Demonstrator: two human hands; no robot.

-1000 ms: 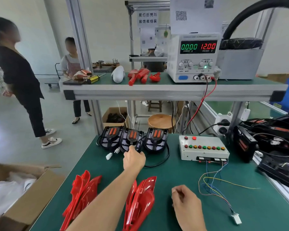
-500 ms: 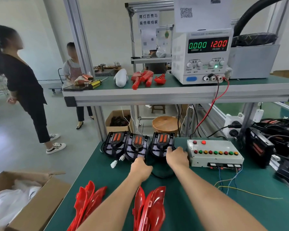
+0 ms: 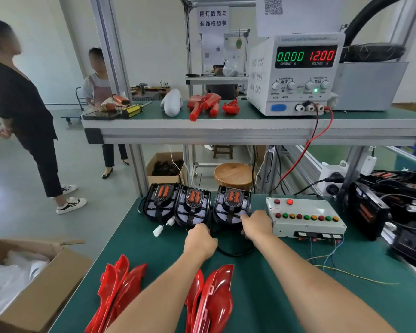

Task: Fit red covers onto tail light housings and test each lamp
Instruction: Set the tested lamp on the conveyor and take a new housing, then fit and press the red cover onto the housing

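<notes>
- Three black tail light housings stand in a row at the far edge of the green tabletop [image 3: 262, 296]: the left housing [image 3: 160, 203], the middle housing [image 3: 193, 206] and the right housing [image 3: 232, 204], each tilted back with two orange strips near its top.
- The left hand [image 3: 199, 242] sits just in front of the middle housing, fingers curled under. What they close on is hidden from where I stand; a black cable [image 3: 233, 253] loops out beside it.
- The right hand [image 3: 257, 225] has its fingers curled round the lower right edge of the right housing, gripping it.
- Two stacks of red covers lie near the front edge: one stack [image 3: 117, 292] left of the left forearm, the other stack [image 3: 214, 301] between the two forearms.
- A grey test box [image 3: 305, 222] with a row of coloured buttons sits just right of the right hand, thin wires trailing from its front.
- On the upper shelf [image 3: 226, 131], the power supply [image 3: 296, 75] reads 0.000 and 12.00.
- An open cardboard box [image 3: 41, 296] stands off the tabletop's left side.
</notes>
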